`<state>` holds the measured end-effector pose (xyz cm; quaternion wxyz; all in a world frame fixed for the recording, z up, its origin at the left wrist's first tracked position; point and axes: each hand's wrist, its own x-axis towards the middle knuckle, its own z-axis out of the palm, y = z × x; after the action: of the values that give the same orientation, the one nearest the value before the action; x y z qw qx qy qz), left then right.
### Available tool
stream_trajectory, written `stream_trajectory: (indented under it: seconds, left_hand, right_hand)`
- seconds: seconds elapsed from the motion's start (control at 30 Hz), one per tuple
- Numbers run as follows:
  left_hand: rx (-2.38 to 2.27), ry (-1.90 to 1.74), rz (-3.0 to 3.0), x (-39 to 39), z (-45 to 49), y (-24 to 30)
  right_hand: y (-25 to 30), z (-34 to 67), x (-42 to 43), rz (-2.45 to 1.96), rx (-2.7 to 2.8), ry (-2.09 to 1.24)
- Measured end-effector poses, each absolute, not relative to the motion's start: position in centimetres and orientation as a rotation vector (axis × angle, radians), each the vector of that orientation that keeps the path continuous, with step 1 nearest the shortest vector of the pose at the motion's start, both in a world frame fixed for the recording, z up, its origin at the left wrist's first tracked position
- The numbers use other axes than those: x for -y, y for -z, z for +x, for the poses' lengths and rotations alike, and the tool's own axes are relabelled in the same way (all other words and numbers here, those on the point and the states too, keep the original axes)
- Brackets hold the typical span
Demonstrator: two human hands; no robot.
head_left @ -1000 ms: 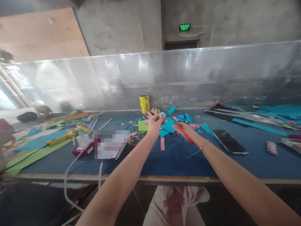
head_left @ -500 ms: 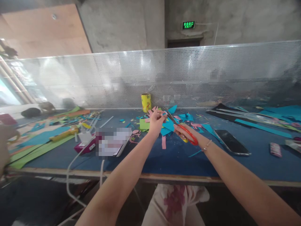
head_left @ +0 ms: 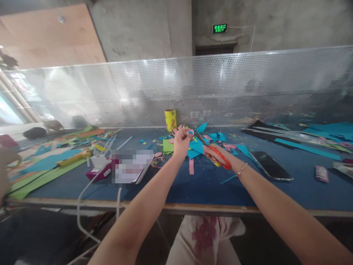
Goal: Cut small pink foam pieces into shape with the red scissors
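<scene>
My right hand (head_left: 211, 152) is closed around the red-handled scissors (head_left: 224, 159), whose blades point up and left toward my other hand. Between the thumb and fingers of my left hand (head_left: 182, 141) is a small blue paper piece (head_left: 191, 132), roundish with a paler middle. The scissor blades are close to this piece; whether they touch it I cannot tell. Under and around both hands lie blue paper scraps (head_left: 196, 149), a green sheet (head_left: 167, 146) and a pink strip (head_left: 191, 166).
A yellow can-shaped roll (head_left: 170, 120) stands by the perforated metal screen (head_left: 154, 92). A dark phone (head_left: 270, 166) lies right, a lit device (head_left: 132, 167) and purple power strip (head_left: 99, 171) left. A yellow glue gun (head_left: 74, 157) rests on paper sheets. Another person's arm (head_left: 8, 162) shows far left.
The blue piece in my left hand has turned and shows more of its round face. The scissors and my right hand hold nearly the same place.
</scene>
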<state>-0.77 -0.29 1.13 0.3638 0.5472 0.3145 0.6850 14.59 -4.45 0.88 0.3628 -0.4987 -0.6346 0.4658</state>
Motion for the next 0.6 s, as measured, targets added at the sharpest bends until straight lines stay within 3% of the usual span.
stream_trajectory:
  seconds: [0.6]
  left_hand:
    - [-0.806,-1.77,1.482,0.52,-0.7,-1.24]
  right_hand:
    - [-0.51,14.9,4.21,-1.271,1.68,-1.213]
